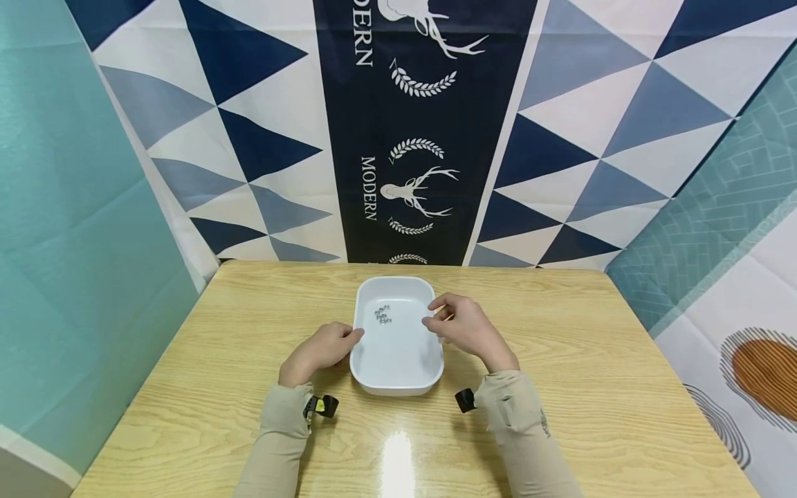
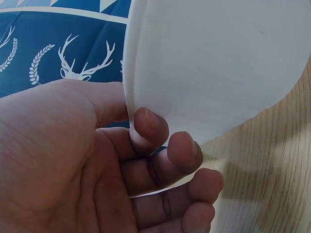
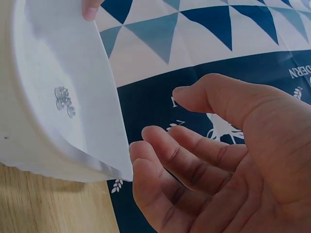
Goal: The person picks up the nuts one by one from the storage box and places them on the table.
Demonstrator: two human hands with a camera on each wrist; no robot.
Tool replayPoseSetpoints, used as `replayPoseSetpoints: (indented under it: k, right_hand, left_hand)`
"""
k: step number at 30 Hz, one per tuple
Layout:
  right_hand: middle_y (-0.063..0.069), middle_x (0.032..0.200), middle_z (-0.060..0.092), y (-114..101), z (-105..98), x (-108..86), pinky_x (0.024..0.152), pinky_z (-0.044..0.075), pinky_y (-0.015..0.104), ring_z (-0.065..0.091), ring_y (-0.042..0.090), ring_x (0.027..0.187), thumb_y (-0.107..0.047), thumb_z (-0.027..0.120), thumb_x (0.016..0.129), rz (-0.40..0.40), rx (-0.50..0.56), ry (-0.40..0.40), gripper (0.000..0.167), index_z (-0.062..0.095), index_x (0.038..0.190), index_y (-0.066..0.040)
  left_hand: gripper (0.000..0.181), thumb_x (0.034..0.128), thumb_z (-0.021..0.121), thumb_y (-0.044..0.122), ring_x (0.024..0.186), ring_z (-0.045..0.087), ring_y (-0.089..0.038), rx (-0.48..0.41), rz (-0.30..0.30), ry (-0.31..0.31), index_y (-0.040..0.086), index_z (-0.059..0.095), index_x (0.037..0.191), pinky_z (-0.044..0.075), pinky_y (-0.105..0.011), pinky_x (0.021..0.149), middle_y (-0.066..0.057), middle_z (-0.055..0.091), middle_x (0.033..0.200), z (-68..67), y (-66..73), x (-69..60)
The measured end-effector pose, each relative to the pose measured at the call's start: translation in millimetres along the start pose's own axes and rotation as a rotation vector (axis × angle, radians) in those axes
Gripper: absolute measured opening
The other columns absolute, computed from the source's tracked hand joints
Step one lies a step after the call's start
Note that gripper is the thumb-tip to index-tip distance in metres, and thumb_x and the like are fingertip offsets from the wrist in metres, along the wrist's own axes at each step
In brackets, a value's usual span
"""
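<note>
A white rectangular tray (image 1: 398,356) with rounded corners is in the middle of the head view. Inside it, towards the back left, lies a small cluster of clear, shiny round pieces (image 3: 64,101), too small to name surely. My left hand (image 1: 324,347) holds the tray's left rim, the thumb over the edge and the curled fingers (image 2: 182,148) against the outside wall. At the opposite rim hovers my right hand (image 1: 463,325), its thumb spread apart from the loosely bent fingers (image 3: 160,145). Nothing shows between them, though the fingertips are close to the tray's edge.
A light wooden table (image 1: 579,360) lies under the tray. Behind it hangs a patterned cloth (image 1: 405,173) with deer heads and triangles. A teal panel (image 1: 87,228) borders the left side. Small black devices, such as this wrist camera (image 1: 465,400), sit at both cuffs.
</note>
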State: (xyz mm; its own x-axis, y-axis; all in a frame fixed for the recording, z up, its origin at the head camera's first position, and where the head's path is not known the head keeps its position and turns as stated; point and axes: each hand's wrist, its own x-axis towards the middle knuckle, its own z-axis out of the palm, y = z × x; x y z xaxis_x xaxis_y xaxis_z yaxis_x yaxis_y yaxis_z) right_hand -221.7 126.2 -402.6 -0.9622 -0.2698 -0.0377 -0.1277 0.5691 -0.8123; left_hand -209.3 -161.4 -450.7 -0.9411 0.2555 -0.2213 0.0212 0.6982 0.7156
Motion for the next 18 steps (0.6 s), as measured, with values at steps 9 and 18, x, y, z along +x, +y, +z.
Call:
replayPoseSetpoints:
  k: [9,18]
  right_hand:
    - [0.009,0.093,0.069,-2.6,-3.1,3.2,0.065,0.056,0.03,0.065,0.018,0.07,-0.023,0.074,0.092,-0.02,-0.026,0.002,0.038,0.066,0.122,-0.001]
    - [0.008,0.094,0.07,-8.7,-1.5,10.0,0.065,0.057,0.031,0.068,0.024,0.075,-0.025,0.073,0.093,-0.037,-0.023,-0.016,0.033,0.067,0.12,-0.006]
  left_hand:
    - [0.042,0.1105,0.044,0.033,0.05,0.044,-0.015,0.001,0.012,0.004,0.01,0.065,0.082,0.039,-0.028,0.053,-0.001,0.048,0.056,0.8,-0.4,0.7]
    - [0.044,0.1104,0.045,0.033,0.051,0.045,-0.015,0.006,0.019,0.003,0.006,0.066,0.084,0.039,-0.028,0.054,-0.001,0.048,0.057,0.2,-0.9,0.9]
